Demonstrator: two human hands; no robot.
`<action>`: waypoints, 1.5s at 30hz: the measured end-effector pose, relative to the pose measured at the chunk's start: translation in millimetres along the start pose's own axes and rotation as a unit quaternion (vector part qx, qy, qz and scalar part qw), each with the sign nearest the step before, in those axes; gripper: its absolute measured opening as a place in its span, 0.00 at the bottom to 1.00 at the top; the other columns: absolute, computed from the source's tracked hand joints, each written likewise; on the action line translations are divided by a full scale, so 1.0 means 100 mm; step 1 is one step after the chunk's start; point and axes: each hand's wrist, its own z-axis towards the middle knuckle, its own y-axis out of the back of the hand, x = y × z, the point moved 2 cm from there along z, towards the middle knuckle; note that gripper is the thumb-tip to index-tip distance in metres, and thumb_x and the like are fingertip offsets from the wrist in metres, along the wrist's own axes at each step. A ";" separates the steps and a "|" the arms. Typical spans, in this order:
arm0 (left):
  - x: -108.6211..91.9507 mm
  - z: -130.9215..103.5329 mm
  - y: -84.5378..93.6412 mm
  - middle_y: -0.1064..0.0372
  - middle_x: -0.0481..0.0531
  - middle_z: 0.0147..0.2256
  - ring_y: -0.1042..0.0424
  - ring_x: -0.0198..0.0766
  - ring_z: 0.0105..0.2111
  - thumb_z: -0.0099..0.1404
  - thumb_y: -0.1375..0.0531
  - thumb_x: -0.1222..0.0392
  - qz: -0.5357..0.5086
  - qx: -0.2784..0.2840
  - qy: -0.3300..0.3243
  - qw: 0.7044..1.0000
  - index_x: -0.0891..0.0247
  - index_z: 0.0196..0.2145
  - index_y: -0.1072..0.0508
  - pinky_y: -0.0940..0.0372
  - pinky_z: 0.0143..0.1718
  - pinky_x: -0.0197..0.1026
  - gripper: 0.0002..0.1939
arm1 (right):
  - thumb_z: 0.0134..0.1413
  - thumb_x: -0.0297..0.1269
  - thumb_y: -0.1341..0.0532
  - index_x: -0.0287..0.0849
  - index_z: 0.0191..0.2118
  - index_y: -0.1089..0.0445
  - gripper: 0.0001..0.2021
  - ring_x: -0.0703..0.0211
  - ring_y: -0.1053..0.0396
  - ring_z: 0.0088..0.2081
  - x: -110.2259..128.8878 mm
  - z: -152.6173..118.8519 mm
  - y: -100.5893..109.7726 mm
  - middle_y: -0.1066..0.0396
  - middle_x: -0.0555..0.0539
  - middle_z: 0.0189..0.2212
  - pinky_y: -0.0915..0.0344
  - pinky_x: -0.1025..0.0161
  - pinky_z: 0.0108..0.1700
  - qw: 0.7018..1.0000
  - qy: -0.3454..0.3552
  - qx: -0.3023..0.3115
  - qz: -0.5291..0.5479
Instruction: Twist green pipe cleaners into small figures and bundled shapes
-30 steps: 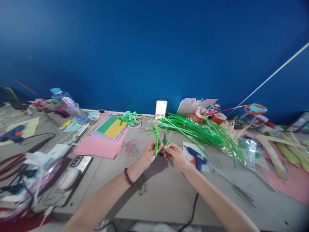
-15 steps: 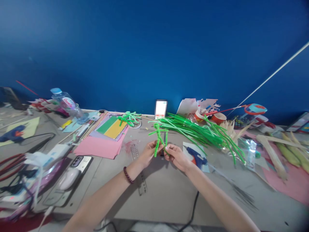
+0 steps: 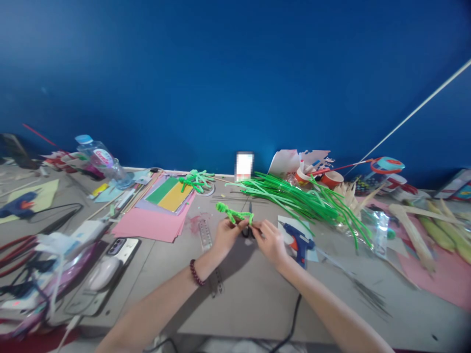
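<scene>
Between my hands a small green pipe-cleaner figure (image 3: 232, 213) lies tilted sideways, its looped head to the left. My left hand (image 3: 228, 235) is closed on it, thumb and fingers pinching its body. My right hand (image 3: 269, 238) pinches the figure's right end, with fingertips almost meeting my left thumb. A pair of dark scissors (image 3: 247, 231) lies on the table just behind and below the fingers, partly hidden. A clear ruler (image 3: 206, 234) runs under my left forearm.
A bundle of green pipe cleaners (image 3: 312, 201) lies back right. A blue glue gun (image 3: 300, 243) sits beside my right hand. Pink paper (image 3: 147, 223), a phone (image 3: 105, 272) and a bottle (image 3: 103, 158) are on the left. A lit screen (image 3: 244, 165) leans against the wall.
The pipe-cleaner figure has turned from upright to lying sideways, head now left. My right hand has shifted slightly right, and the separate-looking upright green strand at it no longer shows.
</scene>
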 end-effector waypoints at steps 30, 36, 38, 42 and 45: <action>0.00 -0.07 -0.06 0.42 0.43 0.17 0.42 0.29 0.19 0.45 0.32 0.52 -0.094 -0.006 0.102 0.990 0.64 0.17 0.35 0.47 0.22 0.35 0.18 | 0.53 0.37 0.40 0.45 0.29 0.28 0.05 0.57 0.34 0.31 0.01 0.05 -0.02 0.31 0.47 0.27 0.37 0.60 0.36 0.999 -0.014 -0.031 0.010; 0.02 -0.09 -0.11 0.41 0.43 0.18 0.41 0.28 0.20 0.40 0.29 0.54 -0.224 0.032 0.170 0.959 0.66 0.20 0.34 0.46 0.23 0.33 0.19 | 0.57 0.30 0.45 0.47 0.39 0.29 0.09 0.55 0.31 0.37 -0.03 -0.04 -0.03 0.28 0.44 0.35 0.35 0.58 0.42 0.993 0.108 -0.014 -0.046; 0.01 -0.10 -0.12 0.42 0.42 0.17 0.43 0.27 0.19 0.41 0.29 0.55 -0.239 0.030 0.160 0.957 0.66 0.19 0.35 0.47 0.22 0.33 0.19 | 0.57 0.29 0.45 0.46 0.40 0.30 0.09 0.56 0.31 0.38 -0.05 -0.05 -0.03 0.28 0.44 0.35 0.34 0.59 0.41 0.989 0.135 -0.022 -0.057; 0.00 -0.11 -0.13 0.44 0.41 0.16 0.44 0.26 0.19 0.43 0.29 0.56 -0.238 0.031 0.140 0.961 0.67 0.18 0.36 0.48 0.22 0.33 0.18 | 0.57 0.28 0.45 0.44 0.40 0.30 0.09 0.58 0.30 0.36 -0.03 -0.03 -0.03 0.28 0.44 0.33 0.32 0.61 0.39 0.984 0.166 -0.029 -0.063; 0.00 -0.10 -0.13 0.42 0.42 0.16 0.43 0.26 0.18 0.42 0.29 0.57 -0.240 0.032 0.140 0.960 0.67 0.18 0.34 0.47 0.23 0.33 0.17 | 0.56 0.31 0.44 0.43 0.36 0.29 0.06 0.57 0.29 0.34 0.00 -0.01 -0.05 0.27 0.45 0.31 0.32 0.60 0.38 0.989 0.132 -0.045 -0.046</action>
